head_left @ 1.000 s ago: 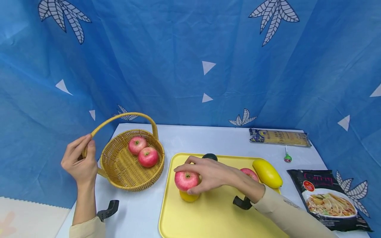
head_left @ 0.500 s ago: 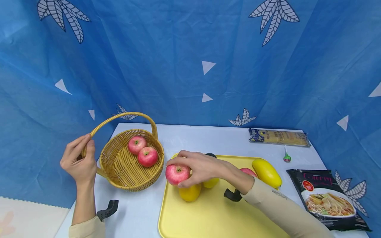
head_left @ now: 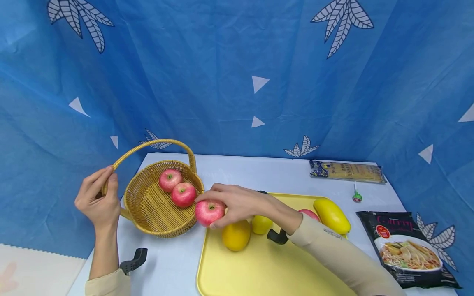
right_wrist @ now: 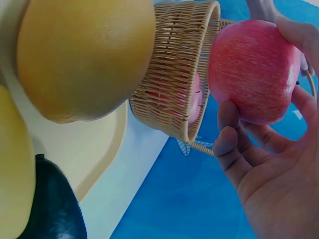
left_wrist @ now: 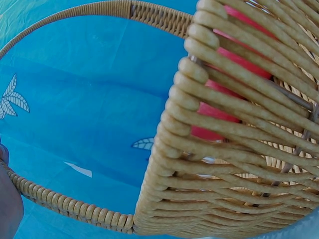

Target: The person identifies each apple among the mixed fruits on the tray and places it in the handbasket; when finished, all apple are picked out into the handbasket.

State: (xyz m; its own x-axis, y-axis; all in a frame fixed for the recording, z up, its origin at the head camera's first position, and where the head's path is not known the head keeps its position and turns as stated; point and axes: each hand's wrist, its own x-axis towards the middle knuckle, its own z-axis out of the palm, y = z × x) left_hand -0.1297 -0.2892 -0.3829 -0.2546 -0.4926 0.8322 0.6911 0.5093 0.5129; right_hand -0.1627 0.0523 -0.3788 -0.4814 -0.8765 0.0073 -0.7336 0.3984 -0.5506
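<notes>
My left hand (head_left: 98, 199) grips the arched handle (head_left: 155, 142) of a woven wicker basket (head_left: 148, 218). Inside the basket lie two red apples, one apple (head_left: 171, 180) farther back and another apple (head_left: 184, 195) touching it. Between thumb and fingers, my right hand (head_left: 237, 202) holds a third red apple (head_left: 209, 212) beside the basket's right rim, above the left edge of the yellow tray (head_left: 259, 271). The right wrist view shows that held apple (right_wrist: 254, 72) up close, gripped from one side. Only the basket's weave and handle fill the left wrist view, with red apple showing through gaps.
On the tray are an orange-yellow fruit (head_left: 236, 235), a yellow fruit (head_left: 261, 224), a partly hidden red apple (head_left: 310, 214), a long yellow fruit (head_left: 332, 215) and a dark green item (right_wrist: 55, 204). To the right lie a noodle packet (head_left: 348, 171), a lollipop (head_left: 357, 196) and a black food bag (head_left: 407, 248).
My right hand has carried the apple left across the tray toward the basket, uncovering the orange-yellow and yellow fruits. The left hand and basket have stayed in place.
</notes>
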